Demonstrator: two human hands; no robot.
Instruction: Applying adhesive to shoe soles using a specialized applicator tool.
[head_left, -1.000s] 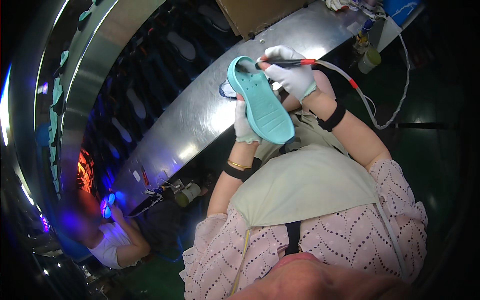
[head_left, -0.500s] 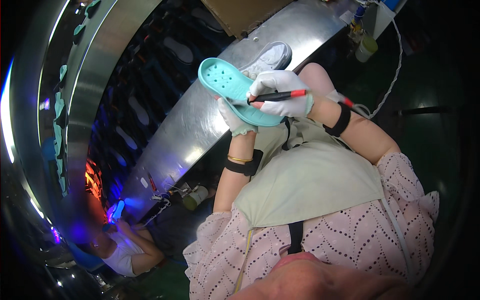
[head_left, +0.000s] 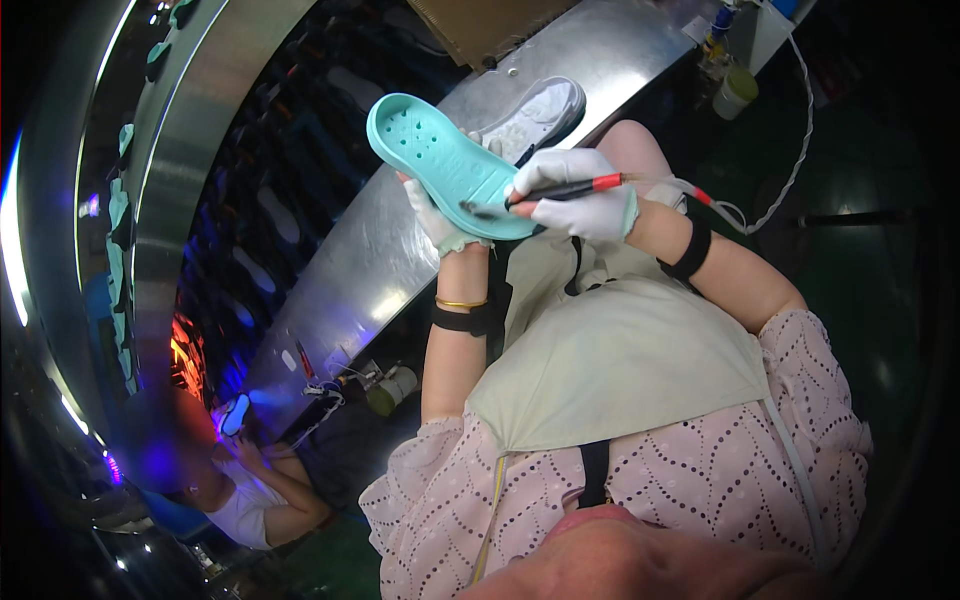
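A turquoise shoe sole (head_left: 440, 160), with small holes at its far rounded end, is tilted up above the metal bench. My left hand (head_left: 432, 215), in a white glove with bare fingertips, is closed around its left edge from underneath. In my gloved right hand (head_left: 590, 205) is a brush (head_left: 580, 188) with a black and red handle and a thin tube running from its back end. The dark bristles touch the sole's inner face near its lower end. Just beyond my hands, a white shoe sole (head_left: 540, 108) with a dark rim lies on the bench.
The shiny metal bench (head_left: 340, 285) runs diagonally past my lap. Behind it is a dark rack or belt with several pale soles (head_left: 275, 215). A cardboard sheet (head_left: 480, 25) lies at the far end. A lidded jar (head_left: 738, 90) is at right. Another person (head_left: 250, 500) works lower left.
The sole and my left hand have shifted left and slightly up. The brush has moved along the sole toward its lower end, with more bristles showing.
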